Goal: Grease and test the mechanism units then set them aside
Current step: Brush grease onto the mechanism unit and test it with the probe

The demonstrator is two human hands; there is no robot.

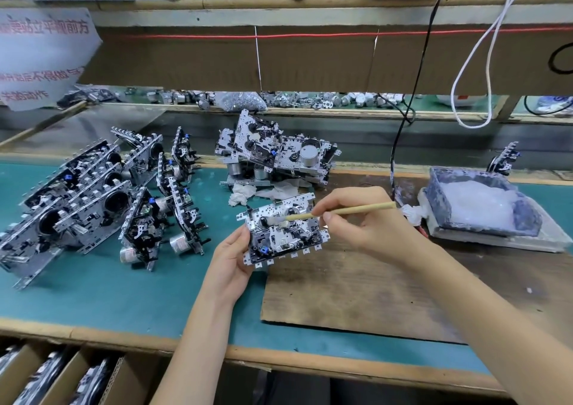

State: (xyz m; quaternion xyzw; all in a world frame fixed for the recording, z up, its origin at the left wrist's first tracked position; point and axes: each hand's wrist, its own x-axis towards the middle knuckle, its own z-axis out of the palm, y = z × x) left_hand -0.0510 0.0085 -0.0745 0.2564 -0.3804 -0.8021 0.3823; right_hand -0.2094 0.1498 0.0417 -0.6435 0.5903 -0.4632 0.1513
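In the head view, a mechanism unit (284, 236) is held just above the workbench near the centre of the frame, over the edge where the green mat (108, 287) meets a stained brown board (356, 290). Its 9 o'clock edge is gripped by the left hand (231, 268): the thumb lies on the upper face, while the other fingers are hidden beneath the plate. A wooden stick (344, 211) is pinched between the thumb and forefinger of the right hand (359, 218), the remaining fingers being curled in behind. The stick's white, grease-laden tip is touching the upper part of the unit.

At 3 o'clock, a grease tub (441, 200) with smeared walls is seen, filled with white grease. Behind it, another unit (504, 159) is partly hidden. At 12 o'clock a heap of units (273, 153) is piled on crumpled tissue (242, 194). At 9 o'clock, rows of units (80, 200) are stood on edge, those at the frame's left edge being cut off. At 7 o'clock, cardboard boxes (62, 376) are cut off by the frame, and their contents are too blurred to make out.
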